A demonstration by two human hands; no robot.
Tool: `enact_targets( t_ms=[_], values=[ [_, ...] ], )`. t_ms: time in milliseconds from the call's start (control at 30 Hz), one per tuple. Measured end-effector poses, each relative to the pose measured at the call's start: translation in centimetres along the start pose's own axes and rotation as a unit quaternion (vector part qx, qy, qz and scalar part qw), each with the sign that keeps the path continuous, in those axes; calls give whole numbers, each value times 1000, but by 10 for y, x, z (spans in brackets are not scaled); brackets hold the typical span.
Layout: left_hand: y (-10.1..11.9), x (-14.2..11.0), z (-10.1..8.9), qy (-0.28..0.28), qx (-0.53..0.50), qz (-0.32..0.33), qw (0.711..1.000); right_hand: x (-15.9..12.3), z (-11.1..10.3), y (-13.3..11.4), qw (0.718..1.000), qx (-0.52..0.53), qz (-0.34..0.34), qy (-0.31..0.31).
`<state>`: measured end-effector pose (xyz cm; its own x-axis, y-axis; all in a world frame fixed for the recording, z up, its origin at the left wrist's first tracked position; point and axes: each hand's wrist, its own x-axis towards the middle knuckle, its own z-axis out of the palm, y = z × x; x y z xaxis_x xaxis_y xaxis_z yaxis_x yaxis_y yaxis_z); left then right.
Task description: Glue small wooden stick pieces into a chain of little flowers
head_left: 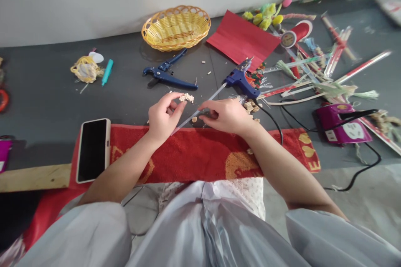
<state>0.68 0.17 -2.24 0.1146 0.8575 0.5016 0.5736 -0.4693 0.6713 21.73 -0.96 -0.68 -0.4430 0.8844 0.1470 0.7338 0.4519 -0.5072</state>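
Note:
My left hand (166, 117) pinches a small cream-coloured knobbly cluster (187, 97) between thumb and fingers, just above the table. My right hand (227, 114) is beside it, thumb and index fingertip apart with nothing visible between them. A long translucent glue stick (214, 95) slants from the back of a blue glue gun (242, 81) past my right fingertips toward my left hand. Whether the fingertips touch the stick I cannot tell. A small cream piece (194, 119) lies between the hands, and more cream pieces (251, 106) lie beyond my right wrist.
Behind are blue cutters (171, 76), a yellow wicker basket (176, 29) and red paper (241, 37). A red towel (188, 154) and a phone (93, 150) lie in front. Red thread (297, 33), mixed craft strips and a purple power socket (343, 124) with black cables occupy the right.

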Motion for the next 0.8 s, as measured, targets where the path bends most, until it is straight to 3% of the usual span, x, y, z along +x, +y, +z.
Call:
enact_targets(
  t_ms=[433,667,800],
  values=[
    [1,0,2,2,1,-6,1000,3,5,-4,995,-14,-37,-86],
    [6,0,1,-13,-33,10,999,1,-30,15,994,2,99,37],
    [7,-1,2,-34,-49,12,998,-4,-46,28,983,-32,170,64]
  ],
)
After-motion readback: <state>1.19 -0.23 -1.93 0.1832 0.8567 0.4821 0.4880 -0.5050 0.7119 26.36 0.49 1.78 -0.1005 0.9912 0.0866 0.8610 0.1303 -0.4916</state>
